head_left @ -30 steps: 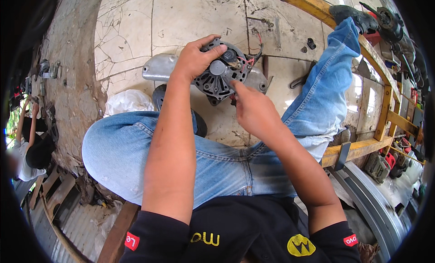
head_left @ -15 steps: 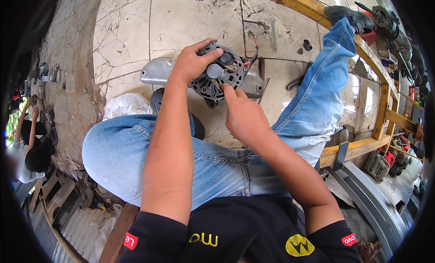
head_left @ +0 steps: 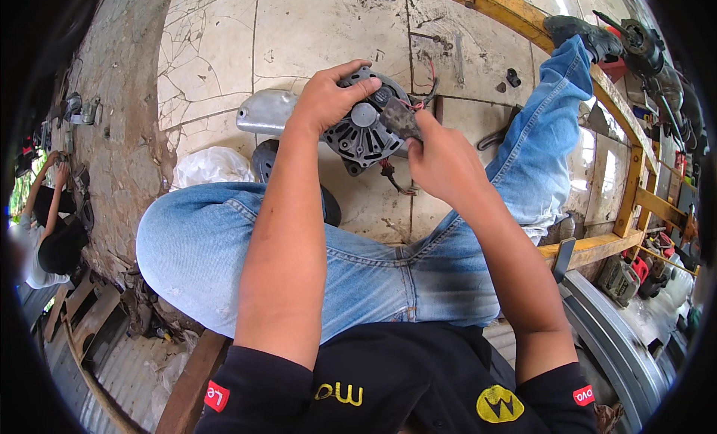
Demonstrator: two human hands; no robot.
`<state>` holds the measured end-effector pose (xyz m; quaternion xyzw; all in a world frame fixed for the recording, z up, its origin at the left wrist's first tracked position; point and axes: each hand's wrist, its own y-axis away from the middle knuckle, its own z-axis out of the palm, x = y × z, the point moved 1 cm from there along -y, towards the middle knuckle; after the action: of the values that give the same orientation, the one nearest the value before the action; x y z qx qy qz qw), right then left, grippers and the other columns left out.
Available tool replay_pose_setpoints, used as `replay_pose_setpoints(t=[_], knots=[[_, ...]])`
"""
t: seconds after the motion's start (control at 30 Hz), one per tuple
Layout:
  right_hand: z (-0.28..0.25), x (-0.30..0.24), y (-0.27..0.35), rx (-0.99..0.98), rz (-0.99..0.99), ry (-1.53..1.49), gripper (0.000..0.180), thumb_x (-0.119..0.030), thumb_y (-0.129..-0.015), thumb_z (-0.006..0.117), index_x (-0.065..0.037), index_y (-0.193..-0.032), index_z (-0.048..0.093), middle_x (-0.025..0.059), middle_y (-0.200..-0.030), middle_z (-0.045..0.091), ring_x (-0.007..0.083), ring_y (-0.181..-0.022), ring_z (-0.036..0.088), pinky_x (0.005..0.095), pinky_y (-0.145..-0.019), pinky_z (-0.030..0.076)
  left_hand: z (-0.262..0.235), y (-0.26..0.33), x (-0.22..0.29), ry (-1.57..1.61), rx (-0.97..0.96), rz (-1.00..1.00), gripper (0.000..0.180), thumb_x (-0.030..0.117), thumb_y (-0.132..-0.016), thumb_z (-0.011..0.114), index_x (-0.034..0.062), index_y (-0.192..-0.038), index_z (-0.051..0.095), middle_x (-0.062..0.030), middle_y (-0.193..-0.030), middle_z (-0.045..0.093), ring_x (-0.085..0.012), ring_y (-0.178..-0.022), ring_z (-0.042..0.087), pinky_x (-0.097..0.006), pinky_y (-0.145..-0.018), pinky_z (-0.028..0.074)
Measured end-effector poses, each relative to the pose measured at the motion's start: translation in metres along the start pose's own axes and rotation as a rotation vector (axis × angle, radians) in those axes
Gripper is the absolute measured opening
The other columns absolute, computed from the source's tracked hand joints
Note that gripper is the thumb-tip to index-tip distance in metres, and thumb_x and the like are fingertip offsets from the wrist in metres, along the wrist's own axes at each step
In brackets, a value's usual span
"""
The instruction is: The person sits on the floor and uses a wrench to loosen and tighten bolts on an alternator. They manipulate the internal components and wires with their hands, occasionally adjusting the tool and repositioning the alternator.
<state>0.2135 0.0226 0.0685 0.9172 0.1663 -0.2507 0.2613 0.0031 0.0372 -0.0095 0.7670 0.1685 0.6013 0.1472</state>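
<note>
A round grey alternator (head_left: pixel 364 139) with a slotted end housing sits over a long silver metal part (head_left: pixel 263 111) on the tiles. My left hand (head_left: pixel 326 99) grips its upper left rim, thumb across the top face. My right hand (head_left: pixel 446 156) is closed on a flat, mottled dark grey-brown piece (head_left: pixel 402 119), whose exact kind I cannot make out. Its far end lies over the alternator's right side, beside the round centre cap. Thin red wires (head_left: pixel 412 104) come off the upper right side. A dark connector with leads (head_left: pixel 387 169) shows below the housing.
My bent legs in blue jeans (head_left: pixel 202 236) frame the work. A yellow metal frame (head_left: pixel 597 249) runs along the right. A clear plastic bag (head_left: pixel 213 167) lies by my left knee. Small dark parts (head_left: pixel 513 78) lie on the far tiles. Another person (head_left: pixel 52 232) sits far left.
My right hand has moved right, and the mottled piece in it now shows over the alternator. The connector below the housing has come into sight. My left hand keeps its hold.
</note>
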Motion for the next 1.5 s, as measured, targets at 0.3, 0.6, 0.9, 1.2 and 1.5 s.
replay_pose_setpoints(t=[0.3,0.6,0.9,1.2,1.5], knots=[[-0.004,-0.003,-0.002,-0.074,-0.029,0.118,0.019,-0.014,-0.087,0.059,-0.004,-0.103,0.053,0.0243,-0.081,0.067,0.0466,-0.080,0.065,0.0571,-0.071,0.050,0.001,0.002,0.004,-0.018,-0.001,0.014,0.057,0.041,-0.082,0.080,0.0093,-0.128,0.068,-0.0144,-0.122,0.068,-0.0205,-0.109,0.063,-0.032,-0.096,0.048],[-0.012,-0.001,-0.004,-0.128,-0.108,0.195,0.019,-0.011,-0.086,0.058,-0.006,-0.103,0.054,0.0229,-0.079,0.067,0.0456,-0.079,0.065,0.0565,-0.070,0.050,0.001,-0.001,-0.002,-0.021,0.019,0.024,0.056,0.038,-0.082,0.081,0.0087,-0.128,0.068,-0.0136,-0.116,0.070,-0.0189,-0.104,0.065,-0.031,-0.093,0.050],[-0.022,0.002,0.004,0.022,-0.082,0.008,0.017,-0.007,-0.087,0.056,-0.001,-0.101,0.048,0.0273,-0.076,0.064,0.0493,-0.078,0.063,0.0586,-0.070,0.047,0.000,0.000,-0.002,-0.030,0.032,0.037,0.056,0.037,-0.083,0.080,0.0073,-0.128,0.067,-0.0130,-0.115,0.070,-0.0184,-0.103,0.065,-0.031,-0.092,0.050],[0.008,-0.008,0.000,-0.018,0.041,-0.274,0.018,-0.005,-0.089,0.052,0.008,-0.097,0.042,0.0356,-0.078,0.061,0.0547,-0.078,0.060,0.0592,-0.072,0.046,0.000,-0.003,-0.009,-0.005,0.055,0.010,0.063,0.046,-0.079,0.080,0.0087,-0.129,0.066,-0.0191,-0.115,0.071,-0.0259,-0.105,0.068,-0.034,-0.093,0.051],[0.008,-0.016,0.006,-0.138,0.359,-0.617,0.019,-0.011,-0.095,0.049,0.006,-0.101,0.041,0.0266,-0.072,0.063,0.0325,-0.050,0.064,0.0455,-0.053,0.053,0.002,0.001,-0.004,-0.039,0.076,0.021,0.062,0.044,-0.081,0.080,0.0088,-0.129,0.067,-0.0182,-0.114,0.071,-0.0247,-0.103,0.067,-0.033,-0.091,0.052]])
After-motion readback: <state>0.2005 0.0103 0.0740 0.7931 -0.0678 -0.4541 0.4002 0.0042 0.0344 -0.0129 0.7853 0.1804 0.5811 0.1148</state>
